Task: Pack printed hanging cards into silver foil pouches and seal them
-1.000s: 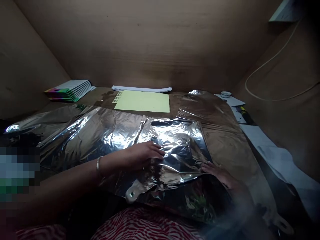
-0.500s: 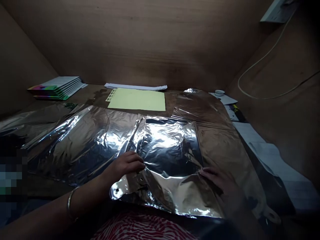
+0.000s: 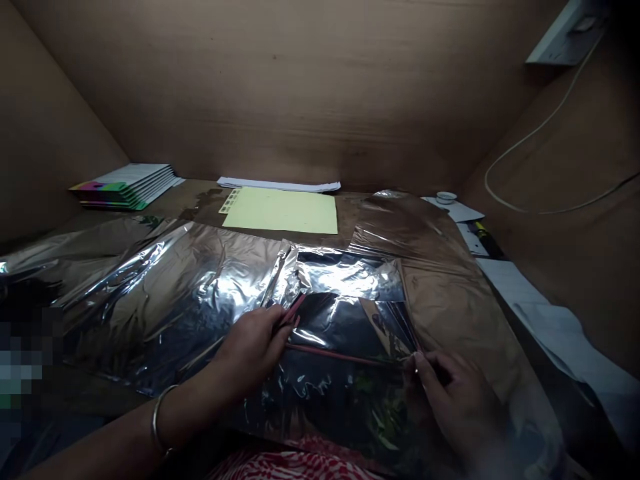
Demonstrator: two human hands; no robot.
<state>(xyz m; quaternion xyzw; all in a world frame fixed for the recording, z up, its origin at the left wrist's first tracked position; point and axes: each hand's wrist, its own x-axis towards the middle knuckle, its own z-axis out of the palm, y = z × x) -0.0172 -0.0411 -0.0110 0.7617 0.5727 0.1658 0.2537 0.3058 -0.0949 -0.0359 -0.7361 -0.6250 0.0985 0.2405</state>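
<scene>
A shiny plastic bag (image 3: 345, 323) lies in front of me over a dark flat panel, its near part hanging toward my lap. My left hand (image 3: 255, 340) is closed on the bag's left side, where a folded, reddish edge sticks out between thumb and fingers. At the bag's right corner, my right hand (image 3: 445, 393) pinches the film between thumb and fingertips. A reddish crease line runs across the bag between both hands. More glossy plastic film (image 3: 165, 300) spreads out to the left, beyond my left hand.
Behind the bag lie a pale yellow sheet (image 3: 280, 212) and folded white paper (image 3: 280, 184). A stack of colourful-edged booklets (image 3: 127, 187) is at the back left. White papers (image 3: 545, 310), a small round dish (image 3: 446, 197) and a hanging cable (image 3: 520, 137) are on the right.
My left hand has gone from resting on the film to gripping a folded edge. The near flap with holes has been turned over, and dark film and a reddish crease now show.
</scene>
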